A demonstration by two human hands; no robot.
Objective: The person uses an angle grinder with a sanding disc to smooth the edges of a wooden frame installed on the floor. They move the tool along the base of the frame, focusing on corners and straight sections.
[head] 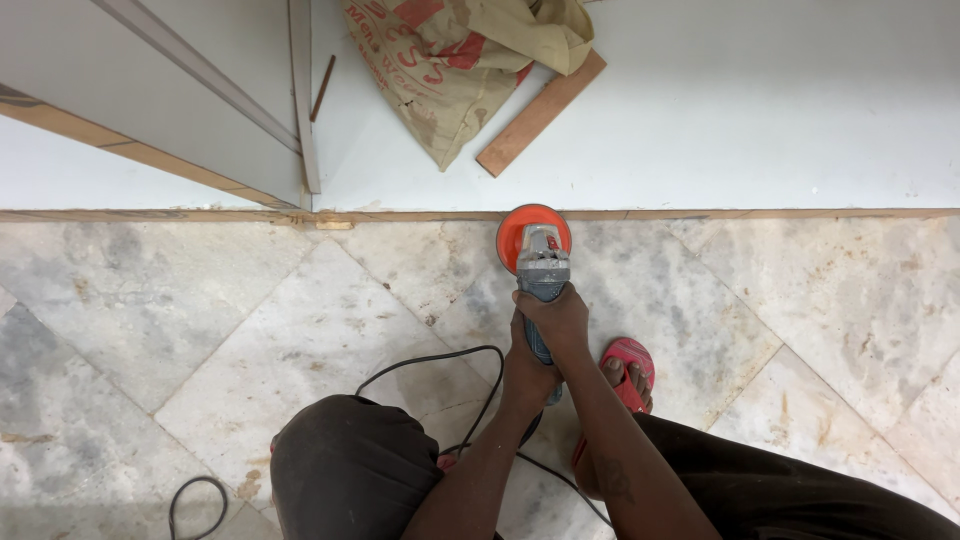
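On the marble floor (250,330), the right hand (553,318) and left hand (527,372) are wrapping closed fingers around the grinder (541,268).

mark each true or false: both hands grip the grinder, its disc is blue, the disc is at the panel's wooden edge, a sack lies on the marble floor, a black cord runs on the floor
1. Both hands grip the grinder: true; the right hand is ahead of the left hand.
2. Its disc is blue: false; the disc is orange.
3. The disc is at the panel's wooden edge: true.
4. A sack lies on the marble floor: false; the sack lies on the white panel.
5. A black cord runs on the floor: true.
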